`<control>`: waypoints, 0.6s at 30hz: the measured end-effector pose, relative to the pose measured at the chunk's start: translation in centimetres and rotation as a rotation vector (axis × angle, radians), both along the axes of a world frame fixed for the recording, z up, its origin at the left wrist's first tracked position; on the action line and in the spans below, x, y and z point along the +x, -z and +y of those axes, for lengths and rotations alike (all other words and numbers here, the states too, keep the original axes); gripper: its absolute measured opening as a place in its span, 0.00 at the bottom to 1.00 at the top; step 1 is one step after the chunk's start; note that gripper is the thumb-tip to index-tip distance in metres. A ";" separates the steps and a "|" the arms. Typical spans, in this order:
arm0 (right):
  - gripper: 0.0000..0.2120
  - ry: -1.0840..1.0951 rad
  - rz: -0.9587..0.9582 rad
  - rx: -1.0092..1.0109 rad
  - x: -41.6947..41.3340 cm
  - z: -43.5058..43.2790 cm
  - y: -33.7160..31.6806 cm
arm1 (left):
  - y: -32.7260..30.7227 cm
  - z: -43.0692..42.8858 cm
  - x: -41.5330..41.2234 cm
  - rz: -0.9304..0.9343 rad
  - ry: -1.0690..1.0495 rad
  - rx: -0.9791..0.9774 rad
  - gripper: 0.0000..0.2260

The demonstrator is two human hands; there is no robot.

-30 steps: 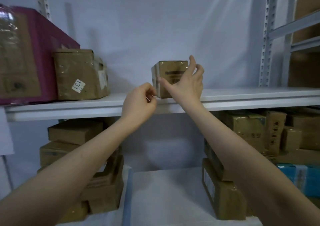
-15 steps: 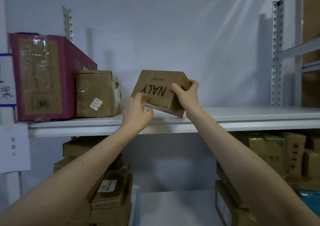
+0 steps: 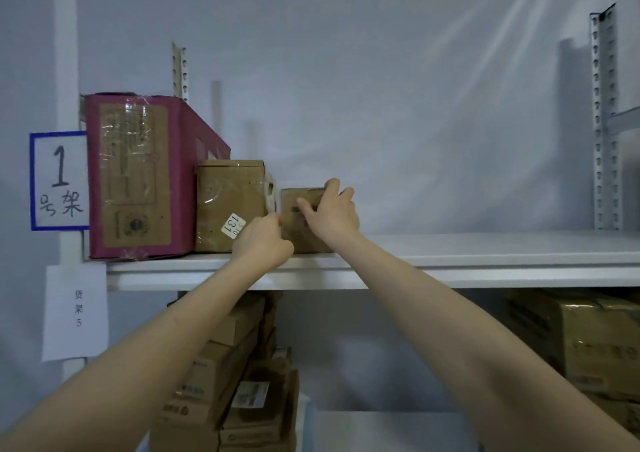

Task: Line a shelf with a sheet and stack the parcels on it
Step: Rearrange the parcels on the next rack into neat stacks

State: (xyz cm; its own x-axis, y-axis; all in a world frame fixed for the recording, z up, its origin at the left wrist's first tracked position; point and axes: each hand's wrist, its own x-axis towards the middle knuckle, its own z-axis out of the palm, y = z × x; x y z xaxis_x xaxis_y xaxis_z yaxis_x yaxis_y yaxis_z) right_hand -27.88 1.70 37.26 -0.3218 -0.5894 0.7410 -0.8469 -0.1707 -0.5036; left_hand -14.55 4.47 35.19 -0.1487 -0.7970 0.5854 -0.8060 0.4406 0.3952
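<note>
A small brown parcel (image 3: 294, 205) stands upright on the white upper shelf (image 3: 485, 247), right beside a taller taped brown parcel (image 3: 225, 202) with a "131" sticker. A large pink box (image 3: 138, 174) stands at the far left of the row. My right hand (image 3: 332, 214) grips the small parcel over its top and front. My left hand (image 3: 261, 242) is curled at the parcel's lower left corner, touching it. The shelf surface looks white; a sheet lining on it cannot be told apart.
Right of the small parcel the upper shelf runs bare to a perforated steel upright (image 3: 604, 122). Stacked brown parcels (image 3: 235, 382) fill the left below, more parcels (image 3: 588, 340) the right. A sign reading "1" (image 3: 59, 181) hangs on the left post.
The small parcel, tilted in both hands half a second ago, has moved left and now stands upright against the taped parcel. The view has shifted left and up.
</note>
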 end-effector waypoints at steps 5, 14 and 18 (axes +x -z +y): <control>0.20 -0.160 0.064 0.017 0.6 -1.4 0.0 | 0.0 -0.5 0.4 -0.026 0.034 0.045 0.22; 0.30 -0.245 -0.145 0.029 -1.7 0.3 0.4 | 0.6 0.5 -1.8 0.020 0.149 -0.133 0.19; 0.24 -0.253 -0.279 -0.158 -4.4 3.4 0.9 | 1.5 2.2 -4.1 0.088 0.259 -0.223 0.24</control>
State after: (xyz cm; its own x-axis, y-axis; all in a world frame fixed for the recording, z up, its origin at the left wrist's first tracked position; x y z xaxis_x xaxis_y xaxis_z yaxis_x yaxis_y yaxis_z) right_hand -32.30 5.11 36.32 -0.3829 -0.5615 0.7336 -0.6032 -0.4495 -0.6589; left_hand -18.67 6.72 33.67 -0.2700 -0.5910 0.7601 -0.6235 0.7089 0.3296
